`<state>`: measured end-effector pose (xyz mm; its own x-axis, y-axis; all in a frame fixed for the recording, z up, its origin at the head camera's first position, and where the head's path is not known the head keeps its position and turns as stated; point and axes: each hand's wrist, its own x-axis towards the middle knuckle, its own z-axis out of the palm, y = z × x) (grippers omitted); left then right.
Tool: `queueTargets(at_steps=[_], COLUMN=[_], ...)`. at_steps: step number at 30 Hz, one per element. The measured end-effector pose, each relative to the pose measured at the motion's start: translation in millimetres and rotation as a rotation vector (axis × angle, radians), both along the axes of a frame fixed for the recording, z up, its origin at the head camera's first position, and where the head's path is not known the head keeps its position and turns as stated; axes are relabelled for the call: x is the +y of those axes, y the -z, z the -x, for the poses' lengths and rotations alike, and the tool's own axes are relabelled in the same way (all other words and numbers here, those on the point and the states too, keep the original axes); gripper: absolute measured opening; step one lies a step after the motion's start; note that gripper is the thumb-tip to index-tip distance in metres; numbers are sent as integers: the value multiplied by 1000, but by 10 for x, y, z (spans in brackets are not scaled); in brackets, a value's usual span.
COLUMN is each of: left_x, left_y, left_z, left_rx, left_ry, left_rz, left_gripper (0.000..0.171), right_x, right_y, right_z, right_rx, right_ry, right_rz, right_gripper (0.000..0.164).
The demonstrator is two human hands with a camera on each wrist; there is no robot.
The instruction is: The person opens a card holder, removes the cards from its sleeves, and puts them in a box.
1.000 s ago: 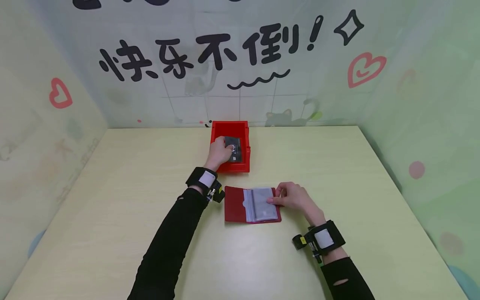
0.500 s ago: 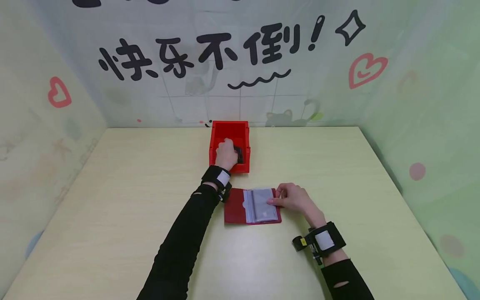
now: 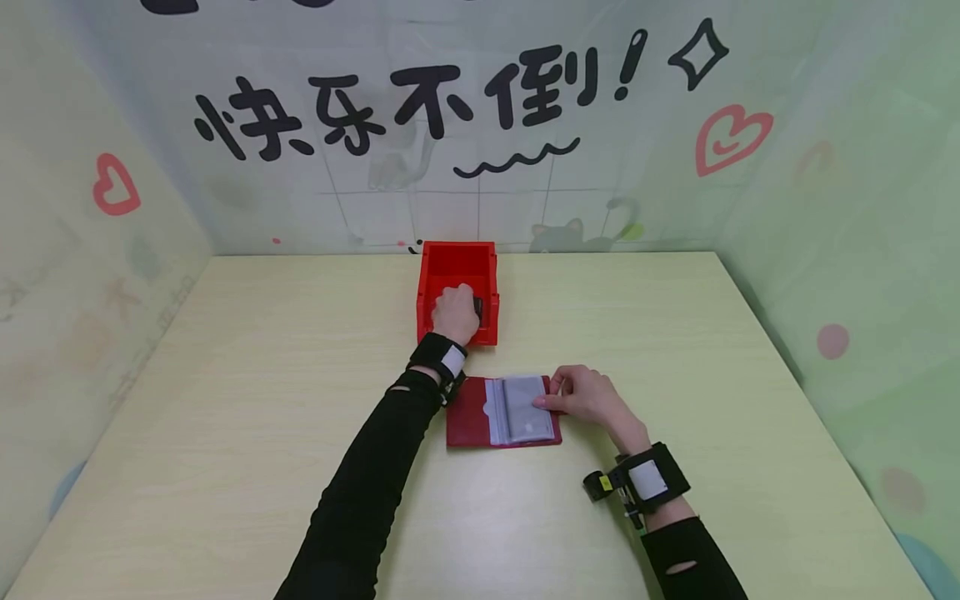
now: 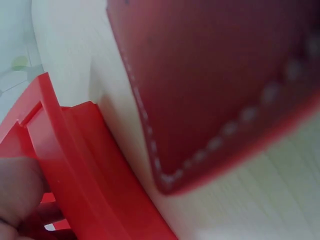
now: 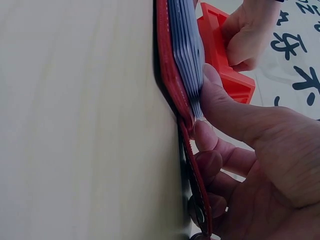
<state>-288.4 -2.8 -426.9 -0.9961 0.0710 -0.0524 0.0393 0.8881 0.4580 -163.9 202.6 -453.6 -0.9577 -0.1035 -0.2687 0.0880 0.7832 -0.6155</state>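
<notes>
A red card holder (image 3: 468, 412) lies open on the table, its clear plastic sleeves (image 3: 527, 408) spread on the right half. My right hand (image 3: 588, 393) pinches those sleeves at their right edge; in the right wrist view the thumb presses on the stacked sleeves (image 5: 186, 50), with the other fingers curled by the red cover. My left hand (image 3: 455, 312) is inside a red plastic bin (image 3: 457, 250) behind the holder, its fingers curled. Beside its thumb shows the edge of a dark card (image 3: 477, 307), mostly hidden by the hand. The left wrist view catches the curled fingers (image 4: 20, 187) at the bin's wall.
The pale wooden table (image 3: 262, 400) extends around the holder and bin. A printed backdrop (image 3: 337, 192) rises right behind the bin, with side panels (image 3: 847, 250) at left and right. The bin's raised rim (image 4: 75, 155) stands close to the holder.
My left hand has moved right and slightly nearer within the bin, and now covers most of the dark card that showed earlier. My right hand and the holder have stayed in place.
</notes>
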Motion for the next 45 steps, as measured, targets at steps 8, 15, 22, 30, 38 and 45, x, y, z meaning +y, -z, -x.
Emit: queueTargets(at_steps=[8, 15, 22, 30, 38, 45], left_x=[29, 30, 5, -170, -320, -352], left_y=[1, 21, -16, -131, -253, -55], left_z=[-36, -34, -60, -146, -564, -907], left_rx=[-61, -95, -105, -25, -6, -292], left_ry=[-4, -11, 7, 57, 325, 544], left_rz=[-28, -27, -31, -135, -284, -242], left_gripper=[18, 19, 19, 15, 21, 49], right_x=[-5, -1, 1, -4, -14, 2], right_y=[-7, -24, -21, -17, 0, 13], right_z=[-5, -17, -8, -9, -9, -8], right_rx=[4, 3, 6, 1, -8, -3], right_ry=[3, 1, 0, -3, -3, -19], right_rz=[0, 5, -6, -3, -2, 7], right_gripper=[33, 33, 33, 33, 34, 34])
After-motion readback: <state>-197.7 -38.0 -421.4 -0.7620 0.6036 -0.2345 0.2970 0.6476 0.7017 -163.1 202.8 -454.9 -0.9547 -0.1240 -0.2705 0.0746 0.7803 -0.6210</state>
